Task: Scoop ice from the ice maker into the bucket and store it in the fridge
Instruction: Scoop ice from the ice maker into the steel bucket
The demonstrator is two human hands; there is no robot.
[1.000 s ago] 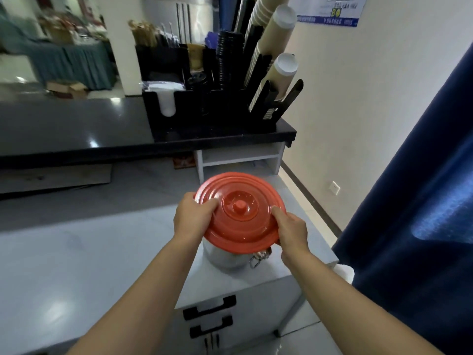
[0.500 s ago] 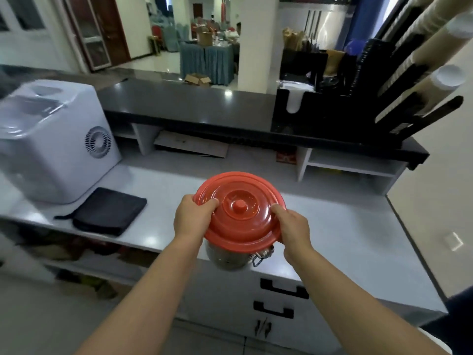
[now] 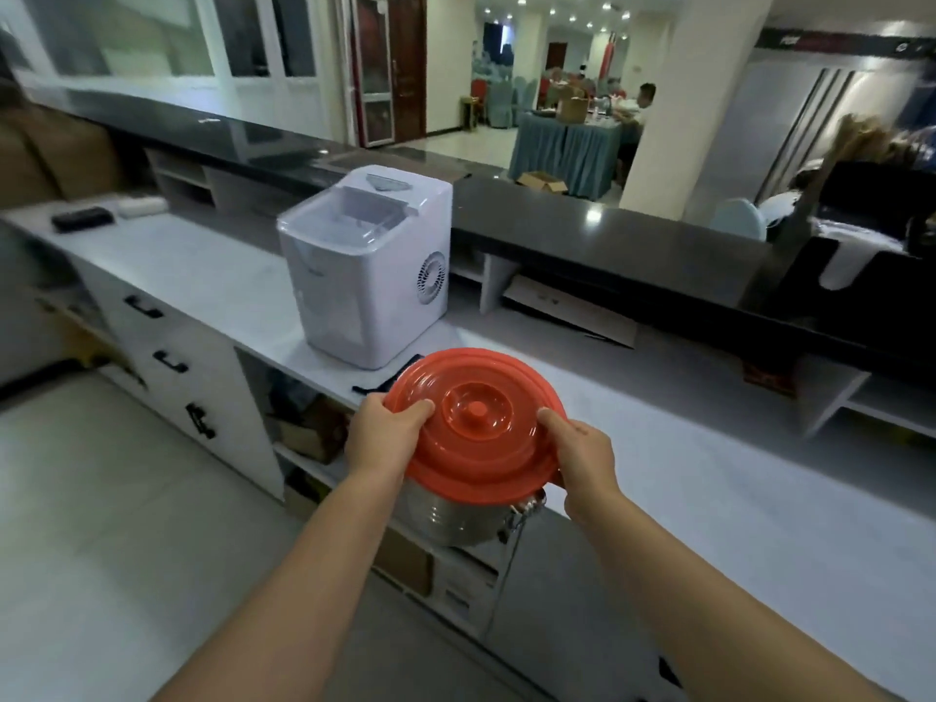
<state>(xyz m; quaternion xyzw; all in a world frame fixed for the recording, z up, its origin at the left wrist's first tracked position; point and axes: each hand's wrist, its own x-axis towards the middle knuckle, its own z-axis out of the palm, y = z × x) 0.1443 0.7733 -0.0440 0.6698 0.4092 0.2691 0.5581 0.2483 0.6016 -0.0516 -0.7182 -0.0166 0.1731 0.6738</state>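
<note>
Pale grey counter [image 3: 709,488] runs from near right to far left, and at its front edge, nearest the camera, a steel bucket [image 3: 445,519] is held in the air, its base showing against the open shelves below the worktop. It stands upright with its long axis vertical; the orange lid [image 3: 486,448] on it tips slightly toward the camera, centre knob pointing up. On the bucket's left side the left hand [image 3: 385,433] clamps the lid's rim, thumb flat on top and the other fingers curled under the edge, mostly hidden. On the bucket's right side the right hand [image 3: 582,453] grips the rim the same way, thumb on top, fingers out of sight below. Wire handle hardware [image 3: 527,509] hangs on the bucket just under the right hand. Just beyond the bucket a dark cloth [image 3: 375,386] peeks out from behind the lid. Beyond the bucket and to its left stands the white ice maker [image 3: 364,266] on the counter, clear top cover down, round fan vent facing the bucket's side; a faint mark on its front is too blurred to read. Farther left of the bucket are white drawers [image 3: 167,347] with black handles. Behind it a dark raised ledge [image 3: 608,230] crosses the room, and past that a cloth-draped table [image 3: 567,149] with people; a dark sign strip [image 3: 830,43] high to the right carries writing too blurred to read
</note>
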